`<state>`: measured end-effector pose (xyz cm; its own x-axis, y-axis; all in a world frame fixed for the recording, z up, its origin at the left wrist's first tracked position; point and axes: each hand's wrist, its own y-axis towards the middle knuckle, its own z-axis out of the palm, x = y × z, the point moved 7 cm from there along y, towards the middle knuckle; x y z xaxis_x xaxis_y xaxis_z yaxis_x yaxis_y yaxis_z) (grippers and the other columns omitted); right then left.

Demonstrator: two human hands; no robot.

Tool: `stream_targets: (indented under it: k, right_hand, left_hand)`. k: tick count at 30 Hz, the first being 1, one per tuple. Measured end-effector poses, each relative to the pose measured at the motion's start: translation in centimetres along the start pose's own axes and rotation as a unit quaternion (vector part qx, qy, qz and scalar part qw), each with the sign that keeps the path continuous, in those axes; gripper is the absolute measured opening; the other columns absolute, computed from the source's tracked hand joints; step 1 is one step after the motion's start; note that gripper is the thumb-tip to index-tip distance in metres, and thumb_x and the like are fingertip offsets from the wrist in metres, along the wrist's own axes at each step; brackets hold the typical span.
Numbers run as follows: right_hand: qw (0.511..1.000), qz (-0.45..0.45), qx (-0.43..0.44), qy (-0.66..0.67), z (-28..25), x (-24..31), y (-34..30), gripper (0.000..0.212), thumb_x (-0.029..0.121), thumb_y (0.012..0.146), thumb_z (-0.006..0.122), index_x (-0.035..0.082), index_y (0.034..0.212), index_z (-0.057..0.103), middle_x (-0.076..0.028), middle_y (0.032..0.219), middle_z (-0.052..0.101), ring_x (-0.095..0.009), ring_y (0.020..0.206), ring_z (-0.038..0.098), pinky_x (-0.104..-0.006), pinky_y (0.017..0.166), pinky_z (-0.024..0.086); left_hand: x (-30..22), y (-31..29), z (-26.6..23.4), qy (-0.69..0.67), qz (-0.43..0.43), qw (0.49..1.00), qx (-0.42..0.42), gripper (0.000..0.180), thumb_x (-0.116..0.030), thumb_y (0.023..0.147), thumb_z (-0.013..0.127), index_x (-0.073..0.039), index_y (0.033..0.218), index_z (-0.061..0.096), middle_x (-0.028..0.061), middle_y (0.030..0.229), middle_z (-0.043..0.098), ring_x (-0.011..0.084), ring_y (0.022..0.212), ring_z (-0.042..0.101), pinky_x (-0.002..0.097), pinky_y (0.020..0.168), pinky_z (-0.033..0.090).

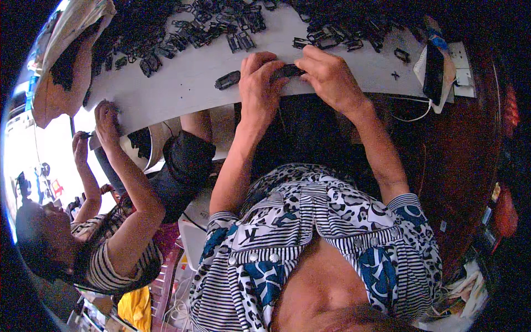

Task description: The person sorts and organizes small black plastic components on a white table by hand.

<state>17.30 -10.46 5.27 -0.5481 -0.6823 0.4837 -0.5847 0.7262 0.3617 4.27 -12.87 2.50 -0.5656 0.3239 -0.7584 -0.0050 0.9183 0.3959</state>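
A black plastic part (287, 71) lies between my two hands near the table's front edge. My left hand (259, 83) is closed on it, fingers bent over the part and thumb toward the right. From the other end my right hand (327, 74) grips it, with thumb and fingertips pinched together. Another black plastic piece (227, 81) sticks out to the left of my left hand. Whether it joins the held part is hidden by that hand.
Loose black plastic frames (240, 41) heap along the table's far side. A single frame (402, 54) and a phone (434, 72) with a white cable (415, 117) are at the right. On the left a co-worker (124, 238) in a striped top works at the table (166, 94).
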Motion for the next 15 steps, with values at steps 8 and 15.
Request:
stream_targets:
  k: [8,15]
  right_hand:
    - [0.999,0.038,0.023,-0.028,1.0,0.1,0.1,0.028,-0.001,0.066,0.07,-0.001,0.092,0.059,-0.014,0.085,0.052,-0.035,0.081,0.058,-0.0413,0.069,0.048]
    - [0.999,0.04,-0.001,-0.022,3.6,1.9,2.2,0.025,0.0,0.068,0.07,0.0,0.09,0.059,-0.014,0.088,0.053,-0.035,0.081,0.058,-0.0415,0.07,0.049]
  left_hand:
    - [-1.4,-2.0,-2.5,0.115,0.023,0.992,-0.053,0.037,-0.001,0.064,0.073,-0.008,0.1,0.067,0.0101,0.101,0.06,0.0288,0.093,0.058,0.0354,0.082,0.048]
    - [1.9,-3.3,-6.1,0.187,-0.093,0.974,-0.082,0.041,0.001,0.071,0.068,-0.006,0.111,0.06,0.0152,0.107,0.052,0.032,0.092,0.056,0.0387,0.075,0.048]
